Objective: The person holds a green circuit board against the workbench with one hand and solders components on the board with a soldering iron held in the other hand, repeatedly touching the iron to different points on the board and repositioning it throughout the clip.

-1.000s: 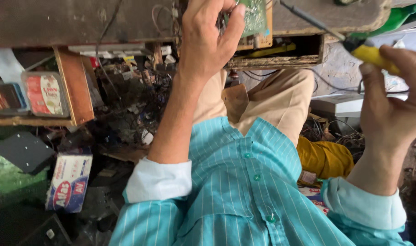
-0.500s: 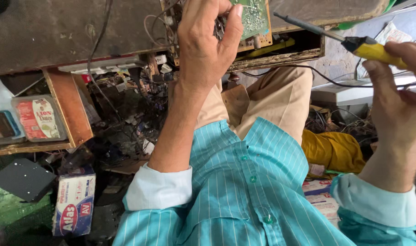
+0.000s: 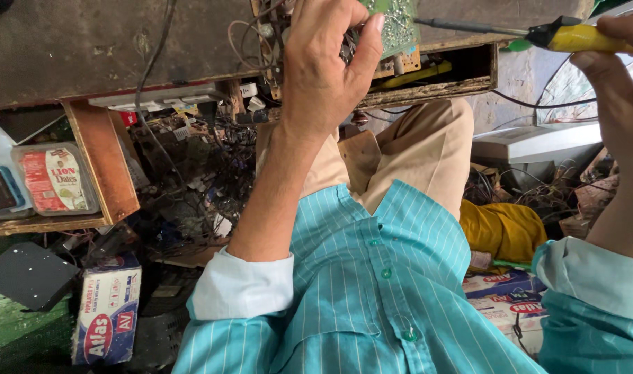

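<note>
My left hand [image 3: 323,69] grips the green circuit board [image 3: 397,24] at the desk [image 3: 88,48] edge; right hand [image 3: 618,76] clasps the yellow-handled soldering iron [image 3: 524,33], tip near board.

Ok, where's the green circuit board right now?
In the head view, the green circuit board is top centre, pinched in the left hand over the dark workbench edge, with the yellow-handled soldering iron reaching in from the right.
</note>
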A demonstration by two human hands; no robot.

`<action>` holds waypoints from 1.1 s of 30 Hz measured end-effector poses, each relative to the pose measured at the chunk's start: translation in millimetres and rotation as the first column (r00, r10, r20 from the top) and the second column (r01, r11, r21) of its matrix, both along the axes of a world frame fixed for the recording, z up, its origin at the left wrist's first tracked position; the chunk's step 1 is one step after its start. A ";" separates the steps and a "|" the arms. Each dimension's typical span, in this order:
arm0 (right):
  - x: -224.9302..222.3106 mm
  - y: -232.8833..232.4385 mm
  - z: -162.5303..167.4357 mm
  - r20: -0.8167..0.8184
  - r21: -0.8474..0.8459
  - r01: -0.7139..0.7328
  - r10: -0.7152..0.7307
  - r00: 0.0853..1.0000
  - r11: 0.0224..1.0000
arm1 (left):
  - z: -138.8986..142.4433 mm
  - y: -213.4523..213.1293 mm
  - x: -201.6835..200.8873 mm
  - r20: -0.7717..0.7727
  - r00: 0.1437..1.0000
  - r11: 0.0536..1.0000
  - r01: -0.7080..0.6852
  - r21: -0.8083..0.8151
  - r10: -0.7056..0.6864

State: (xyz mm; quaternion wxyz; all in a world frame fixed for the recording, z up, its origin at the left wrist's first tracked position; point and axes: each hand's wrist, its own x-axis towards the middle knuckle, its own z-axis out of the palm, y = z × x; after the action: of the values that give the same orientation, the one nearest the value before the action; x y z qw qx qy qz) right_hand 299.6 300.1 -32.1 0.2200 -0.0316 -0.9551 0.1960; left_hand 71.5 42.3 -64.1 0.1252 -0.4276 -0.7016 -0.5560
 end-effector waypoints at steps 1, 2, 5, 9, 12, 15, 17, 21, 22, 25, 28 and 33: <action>-1.1 2.4 -0.1 0.001 0.004 -0.011 0.011 1.000 1.000 | -0.2 0.1 -0.5 -0.003 1.000 1.000 0.000 -0.003 0.000; -2.6 4.8 -1.2 0.006 0.002 -0.024 0.024 1.000 1.000 | -0.4 0.0 -0.5 -0.004 1.000 1.000 -0.001 -0.007 0.001; -4.7 11.4 -3.7 0.022 -0.002 -0.043 0.043 0.999 0.999 | -0.9 0.4 -0.1 -0.003 1.000 1.000 -0.006 -0.013 0.006; -4.0 14.5 -5.4 0.024 -0.029 -0.069 0.070 0.997 0.997 | -0.5 0.2 -0.6 -0.006 1.000 1.000 0.000 -0.015 0.000; -4.6 16.5 -5.2 0.033 -0.064 -0.100 0.103 0.994 0.993 | -0.2 0.2 -0.4 -0.009 1.000 1.000 0.000 -0.004 0.000; -6.6 19.7 -5.8 0.050 -0.112 -0.132 0.138 0.989 0.985 | -0.4 1.4 -2.1 -0.027 1.000 1.000 0.011 0.000 -0.011; -8.2 20.9 -7.1 0.068 -0.211 -0.118 0.135 0.989 0.970 | -0.5 1.8 -2.4 -0.027 1.000 1.000 0.012 0.002 -0.012; -10.0 20.0 -7.5 0.087 -0.285 -0.103 0.133 0.987 0.953 | -1.1 1.2 -1.6 -0.023 1.000 1.000 0.018 0.009 -0.018; -11.0 19.5 -6.3 0.086 -0.271 -0.111 0.139 0.987 0.956 | -1.3 1.0 -1.4 -0.024 1.000 1.000 0.013 0.005 -0.013; -15.3 17.0 -1.3 0.095 -0.240 -0.102 0.128 0.987 0.965 | -1.4 0.1 -0.7 -0.024 1.000 1.000 0.006 -0.003 -0.007; -20.8 16.1 3.2 0.111 -0.071 -0.079 0.087 0.990 0.994 | -1.6 0.2 -1.1 -0.022 1.000 1.000 0.009 0.001 -0.009; -32.5 22.7 3.0 0.119 -0.176 -0.171 0.194 0.974 0.969 | -1.1 -0.4 0.1 -0.017 1.000 1.000 0.008 -0.008 -0.008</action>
State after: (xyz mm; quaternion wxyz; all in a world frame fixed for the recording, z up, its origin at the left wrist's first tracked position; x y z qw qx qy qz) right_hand 267.2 322.8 -29.1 0.1324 0.0253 -0.9472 0.2910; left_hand 71.6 41.8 -65.2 0.1271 -0.4358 -0.7009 -0.5501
